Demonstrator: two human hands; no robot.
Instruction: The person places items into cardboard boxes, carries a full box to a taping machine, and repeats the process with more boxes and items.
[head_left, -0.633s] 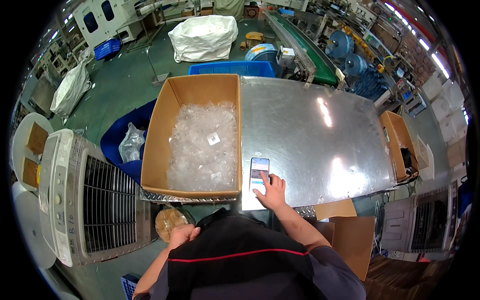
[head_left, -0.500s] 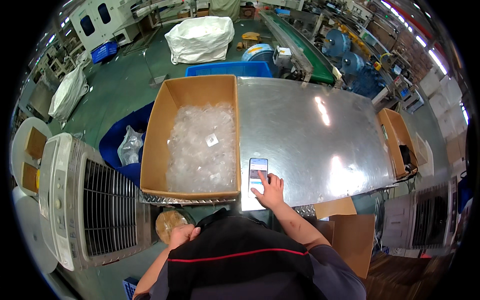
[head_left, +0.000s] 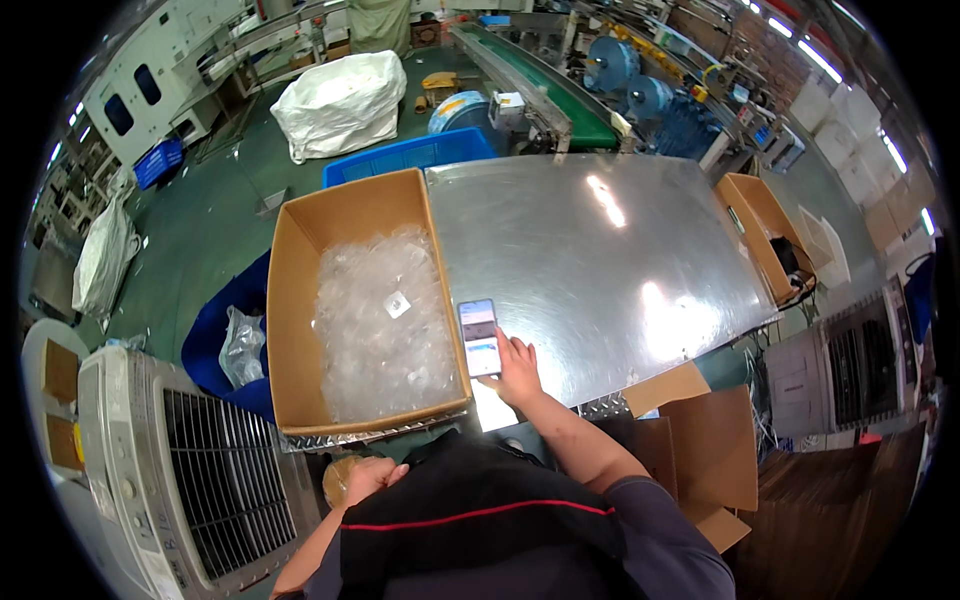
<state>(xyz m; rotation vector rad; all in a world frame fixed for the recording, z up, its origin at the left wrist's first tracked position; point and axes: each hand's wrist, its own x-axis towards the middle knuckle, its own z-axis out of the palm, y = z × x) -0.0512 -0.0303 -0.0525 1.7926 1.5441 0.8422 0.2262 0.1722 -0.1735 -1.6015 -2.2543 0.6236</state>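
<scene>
A smartphone [head_left: 479, 335] with a lit screen lies on the metal table [head_left: 600, 270], close to the right wall of a cardboard box. My right hand [head_left: 516, 370] is at its lower right, fingers along the right edge and thumb by the bottom edge, gripping it. Under the phone's lower end a white sheet [head_left: 497, 410] shows. The open cardboard box [head_left: 435, 235] holds a heap of clear plastic pieces [head_left: 375, 340], with a small white label [head_left: 397, 304] on top. My left hand [head_left: 372, 480] is curled closed beside my black apron [head_left: 470, 490]; its inside is hidden.
Left of the box stand a blue bin [head_left: 205, 345] with clear plastic and a grey slatted appliance [head_left: 225, 470]. A blue crate [head_left: 410, 155], white sack [head_left: 340, 105] and green conveyor [head_left: 540, 90] lie beyond. Cardboard boxes sit at right [head_left: 765, 240] and lower right [head_left: 710, 450].
The whole view has turned and shifted. My right index finger has come off the screen, and the hand is now at the phone's lower right edge. My left hand stays closed by the apron.
</scene>
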